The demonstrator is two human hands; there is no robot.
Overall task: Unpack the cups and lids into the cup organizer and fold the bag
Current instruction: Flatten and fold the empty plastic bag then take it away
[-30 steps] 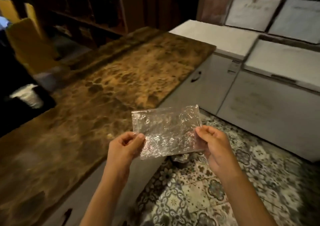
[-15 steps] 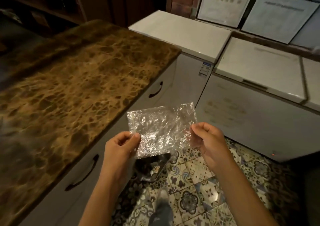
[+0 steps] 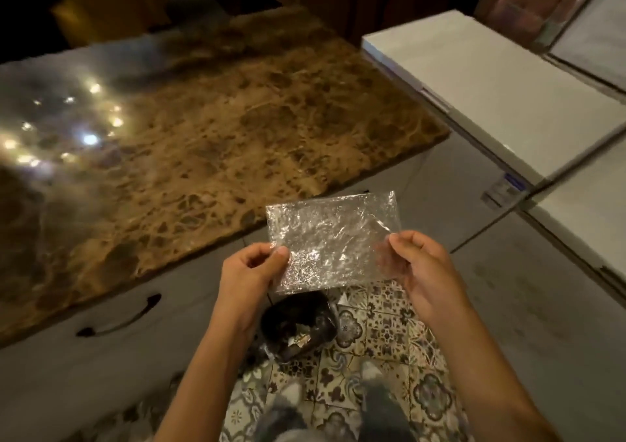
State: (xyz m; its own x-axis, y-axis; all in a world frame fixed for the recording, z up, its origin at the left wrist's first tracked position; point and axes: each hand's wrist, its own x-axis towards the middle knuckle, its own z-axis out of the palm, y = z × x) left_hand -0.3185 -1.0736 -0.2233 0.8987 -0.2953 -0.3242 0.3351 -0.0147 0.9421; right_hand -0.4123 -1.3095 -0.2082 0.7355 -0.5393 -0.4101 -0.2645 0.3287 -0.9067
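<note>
Clear plastic, the folded bag (image 3: 333, 241) is hanging beside the counter (image 3: 216, 143). The left hand (image 3: 252, 272) and right hand (image 3: 418, 265) are pinching its ends, likely keeping it taut for another fold.

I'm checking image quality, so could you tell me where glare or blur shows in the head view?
Head view: bright light spots glare on the counter at left; the bag glints, crinkled, between the left hand and right hand; the far background is dark and edges look soft.
</note>
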